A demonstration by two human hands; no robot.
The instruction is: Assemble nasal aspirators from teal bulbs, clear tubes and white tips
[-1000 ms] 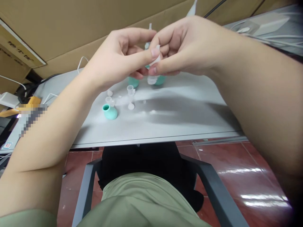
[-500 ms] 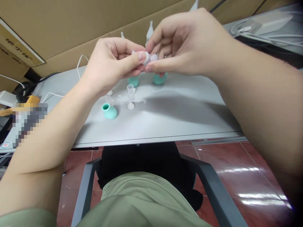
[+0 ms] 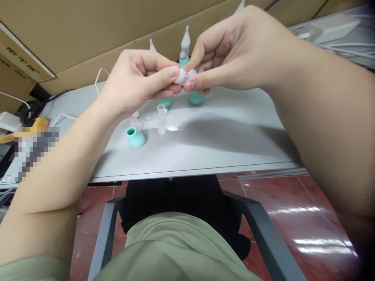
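Observation:
In front of me, above the desk, a small translucent plastic nozzle piece with a whitish collar is pinched between both hands. My left hand grips its left end between thumb and fingers, hiding that end. Thumb and forefinger of my right hand close on its right end. Behind the hands stand teal squeeze bulbs with pointed translucent nozzles, partly covered by my fingers. Nearer, a loose teal bulb rests with its opening showing. A clear plastic cup-shaped part stands beside several small clear and white pieces.
The grey desk backs onto a cardboard panel. White cables lie at the left, near a yellow object. At the far right are a white box and more cables. Armrests flank my lap.
The pinched piece has shifted slightly right, and more of its whitish collar shows. My right hand has moved slightly right, uncovering more of the standing nozzle behind.

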